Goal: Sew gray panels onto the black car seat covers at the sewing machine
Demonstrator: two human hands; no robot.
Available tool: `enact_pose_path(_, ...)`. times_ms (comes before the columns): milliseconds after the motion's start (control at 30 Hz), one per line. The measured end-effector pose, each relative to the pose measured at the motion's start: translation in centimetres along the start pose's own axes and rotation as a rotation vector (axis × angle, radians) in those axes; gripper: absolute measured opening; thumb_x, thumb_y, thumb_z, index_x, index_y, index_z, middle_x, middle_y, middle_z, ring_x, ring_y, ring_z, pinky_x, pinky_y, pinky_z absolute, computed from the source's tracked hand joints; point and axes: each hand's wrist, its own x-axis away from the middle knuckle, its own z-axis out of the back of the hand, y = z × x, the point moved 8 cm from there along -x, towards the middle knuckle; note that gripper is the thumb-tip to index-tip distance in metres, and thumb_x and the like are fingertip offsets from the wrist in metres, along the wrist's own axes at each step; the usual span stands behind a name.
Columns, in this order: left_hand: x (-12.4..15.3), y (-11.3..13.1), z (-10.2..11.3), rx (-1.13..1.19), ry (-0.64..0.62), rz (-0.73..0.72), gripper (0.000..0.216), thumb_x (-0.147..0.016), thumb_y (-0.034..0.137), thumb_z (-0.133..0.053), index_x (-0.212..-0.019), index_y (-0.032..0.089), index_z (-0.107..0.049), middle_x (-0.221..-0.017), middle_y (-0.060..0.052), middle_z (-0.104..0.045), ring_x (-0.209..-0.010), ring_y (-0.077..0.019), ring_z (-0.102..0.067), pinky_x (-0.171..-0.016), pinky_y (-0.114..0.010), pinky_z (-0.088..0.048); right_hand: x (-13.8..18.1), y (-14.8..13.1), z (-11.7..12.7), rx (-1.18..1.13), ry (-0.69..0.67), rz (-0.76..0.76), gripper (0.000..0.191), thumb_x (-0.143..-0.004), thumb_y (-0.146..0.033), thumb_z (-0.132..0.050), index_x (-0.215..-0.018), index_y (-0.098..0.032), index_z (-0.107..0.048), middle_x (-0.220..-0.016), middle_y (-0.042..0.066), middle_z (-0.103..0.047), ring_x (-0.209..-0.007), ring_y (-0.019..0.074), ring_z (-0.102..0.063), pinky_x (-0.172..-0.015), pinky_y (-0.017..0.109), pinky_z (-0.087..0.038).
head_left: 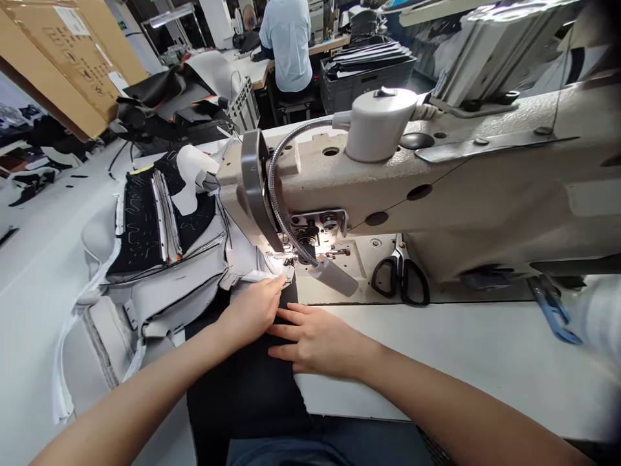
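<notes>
My left hand [255,310] has its fingers pressed together on the white-edged border of a grey and black sewn fabric piece [177,294], close to the needle area of a sewing machine [301,188]. My right hand [317,340] lies flat just beside it, fingers spread over black fabric [247,382] that hangs toward my lap. Most of the sewn piece is bunched to the left of the machine, with pale seams and wavy stitching on its black part. The machine's lamp [334,275] lights the stitching spot; the needle tip is hard to make out.
Black-handled scissors [400,275] lie on the machine bed, and blue-handled snips [553,310] rest farther right. A white cone of thread [599,317] is at the right edge. Behind stand a cardboard box [63,58], a grey crate [366,81] and a seated person [288,48].
</notes>
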Motion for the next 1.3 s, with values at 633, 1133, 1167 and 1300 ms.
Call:
enact_pose_path(633,-2.2,1.3,-0.7,-0.362,-0.086,0.067,0.032,-0.086,0.01,-0.037,-0.113,0.011,-0.055,-0.088,-0.012,-0.062,-0.084,-0.0252,-0.061,-0.075,-0.034,-0.05,-0.6,2.1,0.4,-0.027,0.145,-0.156,0.038,-0.079,-0.013,-0.052,-0.116,-0.013,-0.059,-0.117,0.011,-0.059,-0.122,0.0308,-0.043,-0.108,0.05,-0.031)
enact_pose_path(1133,-1.3,0.4,-1.1,-0.204,0.096,0.022,0.035,-0.092,0.016,-0.034,-0.116,0.021,-0.059,-0.09,-0.005,-0.063,-0.085,-0.0191,-0.062,-0.071,-0.026,-0.049,2.7,10.4,1.4,-0.065,0.288,-0.709,0.033,-0.086,-0.013,-0.04,-0.11,-0.02,-0.061,-0.098,0.006,-0.066,-0.092,0.0211,-0.058,-0.087,0.036,-0.045)
enact_pose_path(1167,-1.3,0.4,-1.0,-0.177,0.078,0.011,0.034,-0.092,0.017,-0.034,-0.113,0.021,-0.06,-0.091,-0.005,-0.063,-0.086,-0.0189,-0.062,-0.074,-0.026,-0.049,2.7,10.5,1.3,-0.055,0.284,-0.714,0.033,-0.086,-0.014,-0.04,-0.112,-0.021,-0.061,-0.098,0.006,-0.066,-0.091,0.021,-0.058,-0.087,0.036,-0.044)
enact_pose_path(1300,-1.1,0.1,-1.7,-0.223,0.095,0.002,0.039,-0.092,0.016,-0.034,-0.126,0.017,-0.053,-0.099,-0.009,-0.064,-0.091,-0.0209,-0.062,-0.077,-0.029,-0.051,2.6,10.5,0.7,0.025,0.249,-0.745,0.032,-0.086,-0.017,-0.044,-0.113,-0.022,-0.061,-0.099,0.006,-0.064,-0.087,0.0218,-0.058,-0.086,0.038,-0.044)
